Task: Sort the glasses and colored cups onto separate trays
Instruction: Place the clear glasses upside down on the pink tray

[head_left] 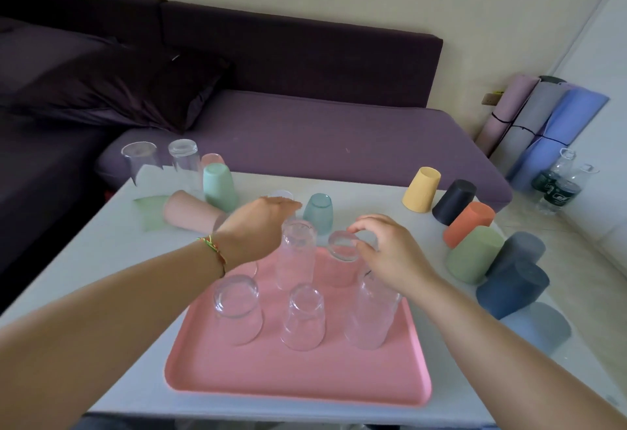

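A pink tray (298, 375) lies on the white table with several clear glasses upside down on it, among them a tall glass (296, 256) and a short glass (237, 307). My right hand (386, 253) grips another clear glass (342, 249) at the tray's far right corner. My left hand (261, 226) reaches flat and open past the tall glass, toward a small clear glass (282, 196) beyond the tray. A teal cup (318, 212) stands just behind. Colored cups sit upside down at the right: yellow (421, 189), black (454, 201), orange (469, 224), green (473, 254), navy (512, 288).
At the far left stand two clear glasses (140, 159), a mint cup (220, 187) and a pink cup (190, 211) lying on its side by a green tray edge (149, 209). A purple sofa lies behind the table. Rolled mats and plastic bottles (556, 185) are at the right.
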